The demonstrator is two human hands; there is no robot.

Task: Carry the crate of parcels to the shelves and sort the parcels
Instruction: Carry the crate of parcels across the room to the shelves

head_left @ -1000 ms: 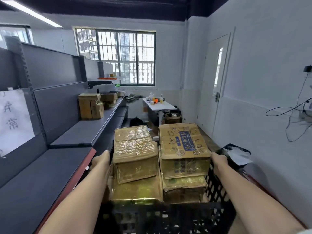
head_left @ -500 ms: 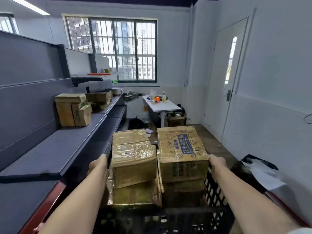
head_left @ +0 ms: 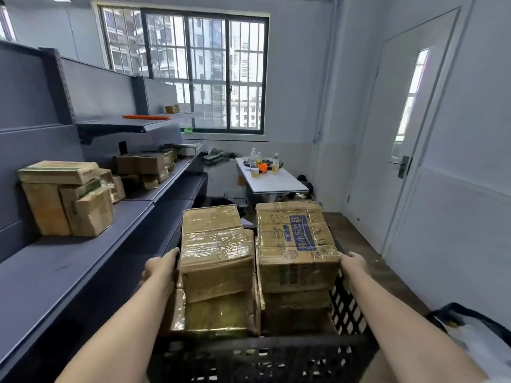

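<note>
Evidently the carrying step is in hand: a black lattice crate (head_left: 276, 352), loaded with taped cardboard parcels, is held up in front of the body alongside the grey shelves (head_left: 91, 261) on the left. No parcel from the crate is sorted yet.

Left hand (head_left: 160, 268) sits at the crate's left edge, against the side of the upper left parcel (head_left: 215, 252); fingers wrap down out of sight, so it appears to grip the rim, though the hold itself is hidden. Right hand (head_left: 354, 262) sits at the crate's right edge, just beside the printed parcel (head_left: 296, 244), fingers curled over the rim.

Load: two upper parcels side by side, each resting on a lower one, standing above the crate's walls. Both hands flank the stack, level with the upper pair.

Shelves: a cluster of boxes (head_left: 69, 197) at the back edge of the near shelf, more further along. Bare shelf lies in front of them.

Next move, as a judgement: set the crate down level, on the shelf's front edge or the floor, then lift parcels out singly. The tall stack could tip if the crate tilts.
</note>
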